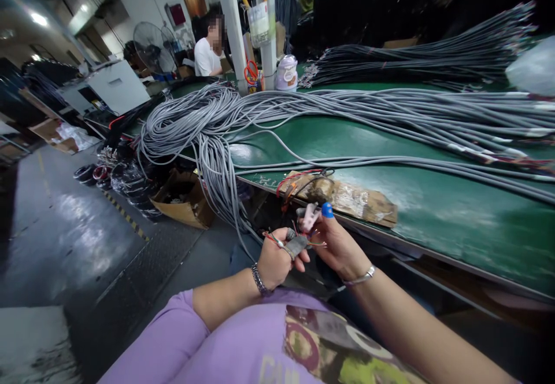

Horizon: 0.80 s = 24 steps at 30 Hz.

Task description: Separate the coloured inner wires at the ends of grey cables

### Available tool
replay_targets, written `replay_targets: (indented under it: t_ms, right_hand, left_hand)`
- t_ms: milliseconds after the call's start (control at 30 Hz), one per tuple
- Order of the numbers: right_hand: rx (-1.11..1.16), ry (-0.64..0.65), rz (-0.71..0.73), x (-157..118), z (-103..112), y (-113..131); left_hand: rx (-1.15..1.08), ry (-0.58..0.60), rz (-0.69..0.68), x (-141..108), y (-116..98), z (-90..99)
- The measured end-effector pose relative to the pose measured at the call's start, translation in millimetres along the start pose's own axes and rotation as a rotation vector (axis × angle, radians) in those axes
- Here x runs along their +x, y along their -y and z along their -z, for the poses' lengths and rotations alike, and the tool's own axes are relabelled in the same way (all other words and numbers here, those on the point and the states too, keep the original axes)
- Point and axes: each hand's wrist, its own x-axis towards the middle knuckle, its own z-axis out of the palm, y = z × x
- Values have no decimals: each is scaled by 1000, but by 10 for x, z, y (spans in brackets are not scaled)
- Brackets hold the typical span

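Red-and-green wires [274,239] and one pink tool [311,217] occupy two hands [277,259] [342,248].

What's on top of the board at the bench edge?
On the board: shiny wrap, a brown lump, and red and black wires across its left end. The lump hides the surface under it; can't tell what it is.

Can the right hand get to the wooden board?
Probably yes: the right hand is close to the board, with the way looking free, though it seems to be holding a pale tool.
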Motion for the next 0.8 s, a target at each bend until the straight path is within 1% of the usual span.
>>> replay_targets:
  t_ms: [100, 167, 267, 433, 533, 633, 700, 733, 800]
  right_hand:
    - [-23, 45, -35, -51, -1, 36]
    - [-49, 21, -56, -73, -7, 60]
    - [-82, -11, -42, -84, -24, 72]
    - [-44, -19, -8, -87, -30, 47]
    - [-59, -49, -9, -82, -14, 37]
    - [-86, -37, -14, -72, -8, 35]
    - [-123, -33, 19, -69, -10, 26]
    - [-153, -49, 59, -69, -12, 17]
    - [-248, -134, 181, -72, -10, -8]
  left_hand:
    - [19, 14, -5, -57, 5, 42]
    - [38, 17, -12, -96, 11, 62]
    - [55, -6, -46, -125, 11, 74]
    - [42, -64, -110, -91, 3, 57]
    - [51, -78, -121, -64, 3, 40]
    - [45, -83, -149, -48, -6, 29]
    - [41, -84, -151, -44, -19, 26]
    - [41, -86, -145, -43, -26, 26]
    - [48, -91, -131, -43, -39, 24]
